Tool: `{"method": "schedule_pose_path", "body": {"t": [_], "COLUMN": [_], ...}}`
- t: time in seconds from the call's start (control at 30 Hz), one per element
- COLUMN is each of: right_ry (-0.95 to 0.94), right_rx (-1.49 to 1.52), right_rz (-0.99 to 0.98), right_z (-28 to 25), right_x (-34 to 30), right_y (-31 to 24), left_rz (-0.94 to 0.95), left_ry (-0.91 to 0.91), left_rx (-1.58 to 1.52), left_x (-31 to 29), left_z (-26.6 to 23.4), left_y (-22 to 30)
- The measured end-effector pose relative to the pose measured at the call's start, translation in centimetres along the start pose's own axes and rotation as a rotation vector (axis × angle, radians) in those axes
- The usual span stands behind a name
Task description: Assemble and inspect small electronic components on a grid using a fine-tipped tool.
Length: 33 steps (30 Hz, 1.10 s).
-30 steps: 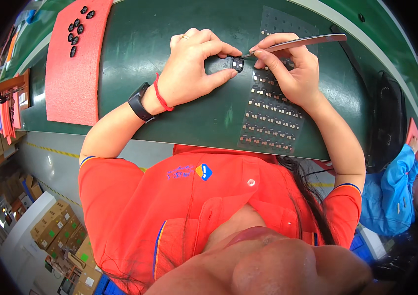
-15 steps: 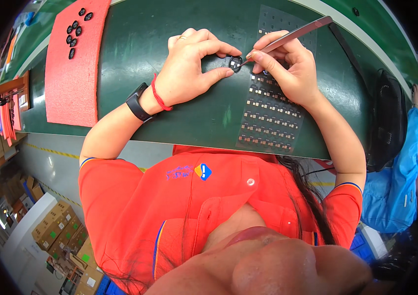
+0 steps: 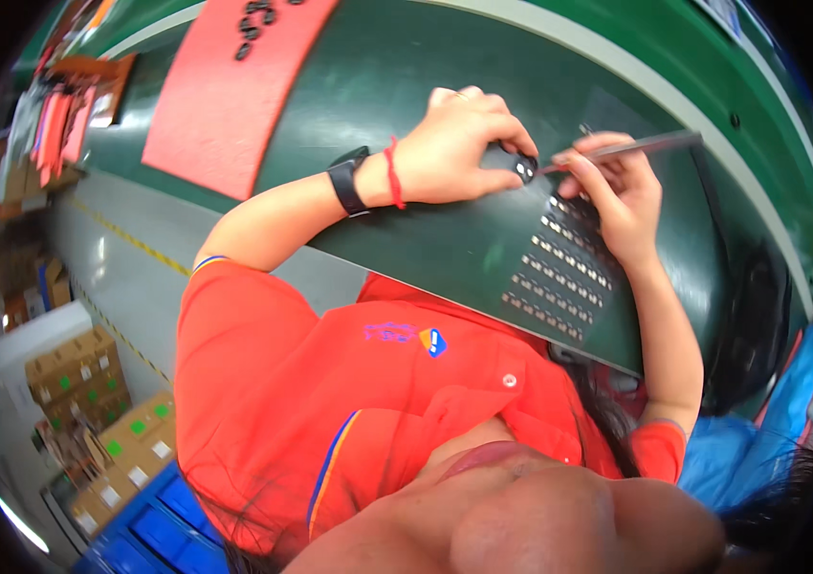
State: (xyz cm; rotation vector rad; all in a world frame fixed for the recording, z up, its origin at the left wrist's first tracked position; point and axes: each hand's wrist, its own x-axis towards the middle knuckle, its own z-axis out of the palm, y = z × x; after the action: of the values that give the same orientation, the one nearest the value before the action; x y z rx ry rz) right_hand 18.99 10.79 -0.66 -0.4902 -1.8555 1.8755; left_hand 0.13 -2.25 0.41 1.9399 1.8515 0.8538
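Between the thumb and fingertips of my left hand [image 3: 464,145] is a small round black part [image 3: 524,169] with two light squares on its face, held against the green tabletop. My right hand [image 3: 625,196] grips slim tweezers [image 3: 660,143] like a pen. Their tip points left and reaches the edge of the round part; blur hides whether anything sits in the tip. Under and beside my right hand lies a clear sheet [image 3: 558,268] with rows of small light and dark squares, its upper part partly covered by the hand.
A pink foam mat [image 3: 220,120] at the far left of the green table [image 3: 387,239] bears several round black parts [image 3: 248,33]. A black bag [image 3: 760,297] stands at the right, near blue cloth [image 3: 741,454]. Stacked cartons [image 3: 76,373] and blue crates [image 3: 163,526] are at lower left.
The whole view has shifted and tilted, so the table and hands appear farther right and lower. Both hands keep their grips, with the tweezers' tip still at the round part.
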Motion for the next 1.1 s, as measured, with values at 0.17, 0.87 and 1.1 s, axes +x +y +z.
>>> {"method": "schedule_pose_path", "body": {"t": [0.17, 0.87, 1.1], "right_ry": [0.068, 0.027, -0.025], "right_rx": [0.136, 0.246, 0.230], "right_rz": [-0.006, 0.037, 0.051], "right_z": [-0.7, -2.0, -1.5], "right_x": [0.8, 0.5, 0.9], "right_y": [0.5, 0.9, 0.7], "left_rz": [-0.007, 0.910, 1.155], "left_ry": [0.198, 0.308, 0.008], "left_rx": [0.455, -1.197, -1.932], "left_x": [-0.9, 2.2, 3.5], "left_z": [-5.7, -7.0, -6.4], "left_y": [-3.0, 13.2, 15.4]}}
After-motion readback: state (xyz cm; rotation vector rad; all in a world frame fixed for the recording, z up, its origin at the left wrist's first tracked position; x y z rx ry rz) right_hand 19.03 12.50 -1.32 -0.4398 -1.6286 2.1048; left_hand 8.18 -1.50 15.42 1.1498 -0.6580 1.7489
